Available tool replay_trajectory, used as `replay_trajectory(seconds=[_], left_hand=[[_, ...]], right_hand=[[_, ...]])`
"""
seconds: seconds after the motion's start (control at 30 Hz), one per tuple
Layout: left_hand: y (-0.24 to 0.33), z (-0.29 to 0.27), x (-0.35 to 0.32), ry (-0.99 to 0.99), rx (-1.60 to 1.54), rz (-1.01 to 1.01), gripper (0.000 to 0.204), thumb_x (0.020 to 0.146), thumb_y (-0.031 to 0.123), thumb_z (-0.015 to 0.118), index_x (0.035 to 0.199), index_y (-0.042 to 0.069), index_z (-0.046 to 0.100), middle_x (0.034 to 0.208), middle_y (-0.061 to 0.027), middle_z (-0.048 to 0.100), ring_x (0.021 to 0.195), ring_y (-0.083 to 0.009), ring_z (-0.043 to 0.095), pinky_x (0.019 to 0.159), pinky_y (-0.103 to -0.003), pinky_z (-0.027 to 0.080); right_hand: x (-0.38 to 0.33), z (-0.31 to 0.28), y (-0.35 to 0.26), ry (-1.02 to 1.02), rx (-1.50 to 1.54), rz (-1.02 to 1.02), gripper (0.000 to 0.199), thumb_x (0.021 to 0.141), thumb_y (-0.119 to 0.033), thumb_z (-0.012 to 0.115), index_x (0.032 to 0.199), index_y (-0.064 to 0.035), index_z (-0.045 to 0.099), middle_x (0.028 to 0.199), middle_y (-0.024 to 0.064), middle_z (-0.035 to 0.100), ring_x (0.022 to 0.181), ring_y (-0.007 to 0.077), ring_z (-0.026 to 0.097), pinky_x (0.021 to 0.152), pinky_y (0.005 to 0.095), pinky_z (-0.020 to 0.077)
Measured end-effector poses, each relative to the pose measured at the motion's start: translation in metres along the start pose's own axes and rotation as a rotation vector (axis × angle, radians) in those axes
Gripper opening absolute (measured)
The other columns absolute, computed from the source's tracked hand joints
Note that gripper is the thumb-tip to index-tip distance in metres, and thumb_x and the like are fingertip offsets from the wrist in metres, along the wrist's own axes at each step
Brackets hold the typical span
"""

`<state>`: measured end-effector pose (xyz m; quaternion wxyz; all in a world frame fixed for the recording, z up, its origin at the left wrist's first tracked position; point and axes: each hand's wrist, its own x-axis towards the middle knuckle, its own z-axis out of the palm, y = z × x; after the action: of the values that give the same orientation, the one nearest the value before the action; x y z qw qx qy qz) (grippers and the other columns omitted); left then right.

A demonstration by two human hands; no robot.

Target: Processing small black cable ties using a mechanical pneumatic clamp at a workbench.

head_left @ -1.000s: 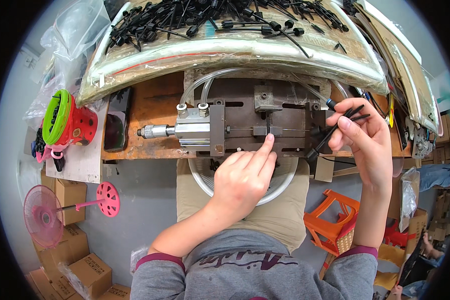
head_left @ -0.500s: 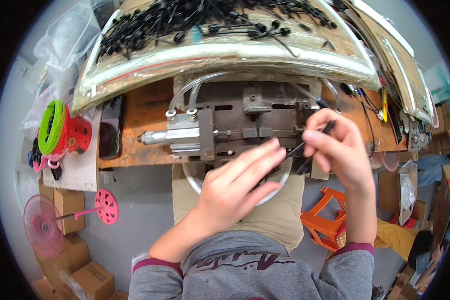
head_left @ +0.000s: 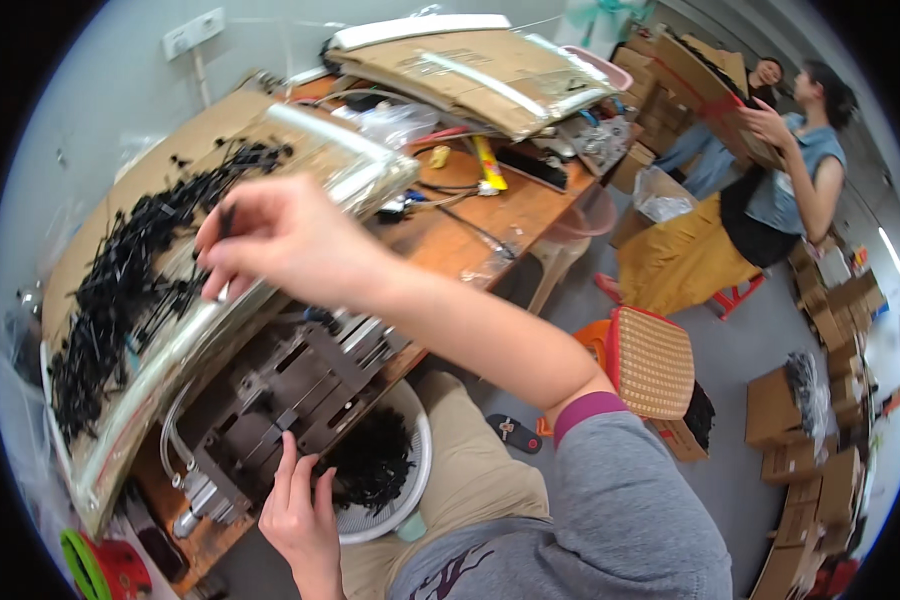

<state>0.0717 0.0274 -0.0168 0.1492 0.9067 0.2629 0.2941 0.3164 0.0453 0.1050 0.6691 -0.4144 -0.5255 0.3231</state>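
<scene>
My right hand (head_left: 295,245) is raised over a cardboard tray (head_left: 75,265) with a pile of thin black rods with knobbed ends (head_left: 135,270). Its fingers pinch a small black rod (head_left: 227,219), mostly hidden by the hand. Below, my left hand (head_left: 300,510) points its spread fingers at the front of a metal clamping fixture (head_left: 270,400), with nothing visible in them. A fingertip is close to a small dark block (head_left: 287,419) on the fixture. Under the bench edge, a white basket (head_left: 422,470) on my lap holds many black pieces (head_left: 375,460).
A second cardboard tray (head_left: 470,75) lies farther along the wooden bench (head_left: 440,235), past cables and a yellow tube (head_left: 488,165). A red-and-green bucket (head_left: 105,565) stands at lower left. On the right are a woven-seat stool (head_left: 650,360), stacked cartons, and two people with a large cardboard box (head_left: 705,95).
The view has swung to the right. My right hand has moved from the fixture to above the pile of black rods; my left hand has drawn back toward the fixture's front edge.
</scene>
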Motion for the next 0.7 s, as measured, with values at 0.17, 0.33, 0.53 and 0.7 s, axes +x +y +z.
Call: replay_trajectory(seconds=[0.17, 0.33, 0.53, 0.7], left_hand=[[-0.007, 0.005, 0.007, 0.01, 0.057, -0.016, 0.022, 0.072, 0.008, 0.079, 0.091, 0.002, 0.069, 0.125, -0.0124, 0.066, 0.066, -0.0245, 0.068, 0.059, -0.031, 0.052], [-0.011, 0.008, 0.006, 0.031, 0.015, -0.023, 0.022, 0.071, 0.006, 0.08, 0.09, 0.001, 0.068, 0.125, -0.0106, 0.067, 0.06, -0.0197, 0.066, 0.056, -0.028, 0.051], [-0.018, 0.01, 0.005, 0.055, 0.01, 0.007, 0.028, 0.07, 0.004, 0.081, 0.094, 0.003, 0.069, 0.126, -0.0053, 0.067, 0.052, -0.0127, 0.059, 0.053, -0.025, 0.048], [-0.013, 0.002, 0.001, 0.156, -0.224, -0.013, 0.042, 0.076, -0.004, 0.076, 0.116, 0.002, 0.063, 0.132, -0.0107, 0.063, 0.066, -0.0116, 0.061, 0.06, -0.024, 0.05]], right_hand=[[-0.018, 0.007, 0.008, 0.025, 0.009, 0.122, 0.012, 0.09, -0.005, 0.066, 0.093, 0.0032, 0.058, 0.081, 0.0107, 0.07, 0.056, 0.0142, 0.067, 0.044, 0.0232, 0.0474], [-0.018, 0.005, 0.006, 0.092, -0.063, 0.049, 0.014, 0.089, -0.005, 0.068, 0.092, 0.0037, 0.057, 0.074, 0.0086, 0.066, 0.052, 0.0119, 0.063, 0.043, 0.0232, 0.0472], [0.004, 0.014, 0.003, 0.116, 0.071, -0.103, 0.008, 0.086, 0.004, 0.065, 0.089, 0.0062, 0.058, 0.071, 0.0087, 0.065, 0.055, 0.0145, 0.066, 0.048, 0.0271, 0.0543], [-0.025, 0.02, 0.001, 0.017, 0.134, 0.033, 0.008, 0.083, 0.002, 0.069, 0.081, 0.0051, 0.061, 0.068, 0.0099, 0.066, 0.053, 0.0152, 0.066, 0.046, 0.0257, 0.0529]])
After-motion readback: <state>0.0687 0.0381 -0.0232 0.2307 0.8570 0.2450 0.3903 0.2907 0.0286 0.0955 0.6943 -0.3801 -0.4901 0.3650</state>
